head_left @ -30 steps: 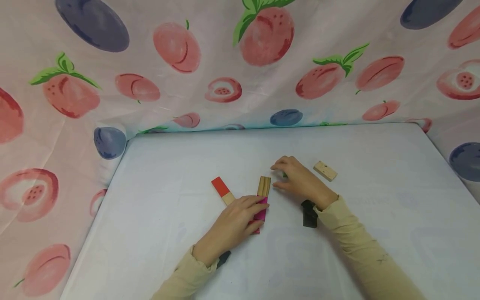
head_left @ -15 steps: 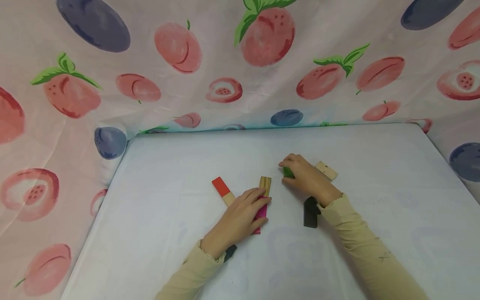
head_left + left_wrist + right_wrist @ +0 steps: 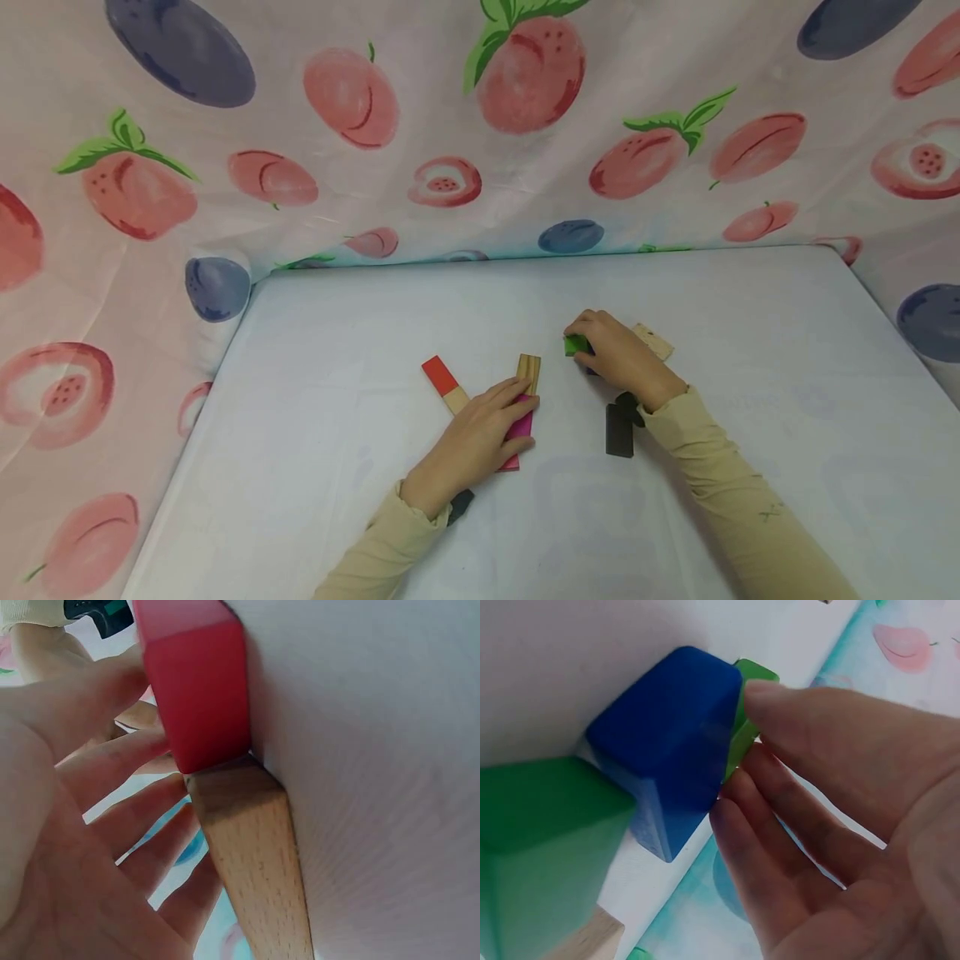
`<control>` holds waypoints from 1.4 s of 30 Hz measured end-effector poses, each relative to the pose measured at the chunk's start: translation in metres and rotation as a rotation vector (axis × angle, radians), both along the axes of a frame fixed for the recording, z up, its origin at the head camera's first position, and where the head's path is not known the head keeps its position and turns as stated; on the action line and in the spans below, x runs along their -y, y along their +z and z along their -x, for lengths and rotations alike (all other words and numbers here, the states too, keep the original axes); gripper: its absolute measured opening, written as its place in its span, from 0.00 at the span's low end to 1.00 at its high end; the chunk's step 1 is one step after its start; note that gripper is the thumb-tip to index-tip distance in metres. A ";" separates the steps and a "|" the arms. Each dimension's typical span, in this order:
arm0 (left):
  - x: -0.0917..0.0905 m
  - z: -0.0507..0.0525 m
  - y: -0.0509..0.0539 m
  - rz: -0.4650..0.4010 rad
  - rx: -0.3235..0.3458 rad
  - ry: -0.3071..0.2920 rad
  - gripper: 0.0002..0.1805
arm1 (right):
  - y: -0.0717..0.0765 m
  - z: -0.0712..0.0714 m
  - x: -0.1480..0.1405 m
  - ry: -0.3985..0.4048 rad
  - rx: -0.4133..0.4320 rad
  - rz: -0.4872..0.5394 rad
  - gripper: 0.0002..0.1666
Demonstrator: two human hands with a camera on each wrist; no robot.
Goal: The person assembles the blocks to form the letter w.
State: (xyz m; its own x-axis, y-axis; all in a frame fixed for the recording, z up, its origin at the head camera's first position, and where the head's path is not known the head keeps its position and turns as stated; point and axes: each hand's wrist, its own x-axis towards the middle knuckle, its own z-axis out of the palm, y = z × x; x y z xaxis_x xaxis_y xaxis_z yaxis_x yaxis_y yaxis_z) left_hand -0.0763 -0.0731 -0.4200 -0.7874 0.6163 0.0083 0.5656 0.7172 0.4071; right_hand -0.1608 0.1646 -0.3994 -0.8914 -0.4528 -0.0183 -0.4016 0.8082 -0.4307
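Note:
My left hand (image 3: 472, 437) lies over a cluster of blocks, its fingertips touching a magenta block (image 3: 521, 421) and the end of a striped wooden block (image 3: 528, 372). Part of a red block (image 3: 512, 463) shows below the thumb. In the left wrist view, a red block (image 3: 199, 697) meets a plain wooden one (image 3: 259, 862) beside my extended fingers. Farther right, my right hand (image 3: 618, 354) pinches a light green block (image 3: 576, 344) between thumb and fingers. A blue block (image 3: 671, 742) stands against it, mostly hidden under the hand in the head view.
A block with a red end (image 3: 438, 375) and a wooden end lies left of the left hand. Behind the right hand is a pale wooden block (image 3: 654, 340). A dark block (image 3: 619, 431) lies near the right wrist. Patterned fabric (image 3: 442, 179) borders the white table (image 3: 375, 317).
My right hand has moved slightly right, away from the striped wooden block, and its fingers have closed on the light green block. The left hand has shifted slightly right over the blocks.

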 end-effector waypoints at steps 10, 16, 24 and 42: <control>0.000 0.000 0.001 -0.037 0.041 0.008 0.29 | 0.000 0.002 0.002 -0.010 -0.023 -0.024 0.15; 0.001 0.000 0.000 -0.021 0.013 -0.006 0.29 | 0.001 0.001 0.007 -0.012 -0.009 -0.029 0.15; 0.000 -0.001 0.003 0.000 -0.012 -0.014 0.29 | 0.000 0.004 0.016 0.027 -0.043 -0.026 0.14; 0.001 -0.001 0.004 -0.001 -0.027 -0.023 0.28 | -0.001 0.010 0.038 0.051 -0.002 0.022 0.14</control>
State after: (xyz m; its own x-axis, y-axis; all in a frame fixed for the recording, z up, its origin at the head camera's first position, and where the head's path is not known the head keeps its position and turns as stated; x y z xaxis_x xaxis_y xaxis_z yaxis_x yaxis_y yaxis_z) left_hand -0.0751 -0.0740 -0.4164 -0.7728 0.6339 0.0299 0.5925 0.7037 0.3920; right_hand -0.1711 0.1262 -0.4003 -0.8672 -0.4978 -0.0064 -0.4428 0.7771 -0.4473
